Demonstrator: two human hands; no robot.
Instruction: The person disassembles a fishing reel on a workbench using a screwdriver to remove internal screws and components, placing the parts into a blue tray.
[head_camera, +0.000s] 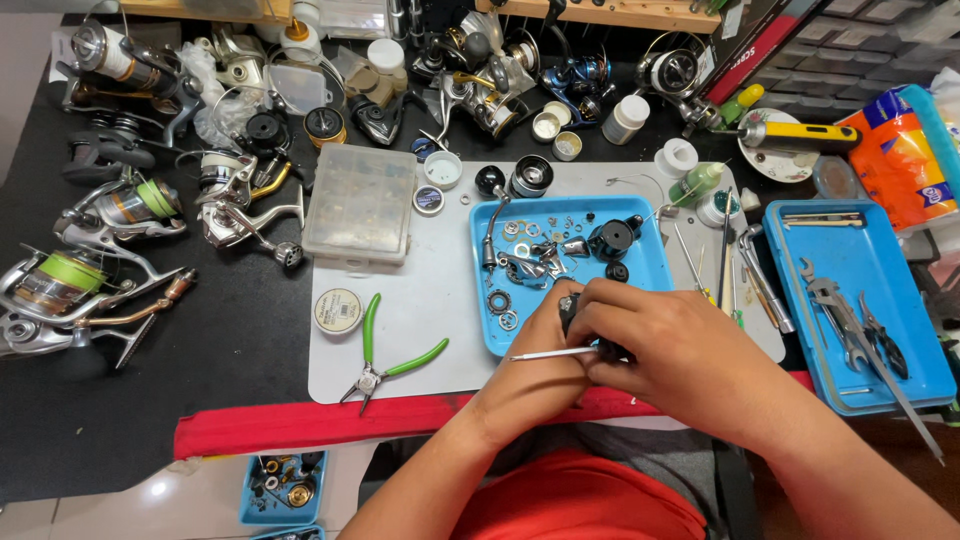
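Hands meet low in the centre of the frame, just below the near edge of a blue parts tray (650, 275): the left hand (545, 365) and the right hand (665, 350) are both curled closed around a small black reel part (570, 308), which peeks out between the fingertips. A thin metal tool (540, 353) sticks out leftward from between the two hands (which hand actually pinches it, I cannot tell). Inside the tray lie washers, small gears, a crank handle and a black spool housing (612, 238). Green-handled pliers (390, 362) rest on the grey mat (440, 300) to the left of the hands, near a round flat tin (337, 310). Further left, several spinning reels (70, 285) crowd the black tabletop. At the right of the frame, a second blue tray (900, 290) holds wrenches and pliers.
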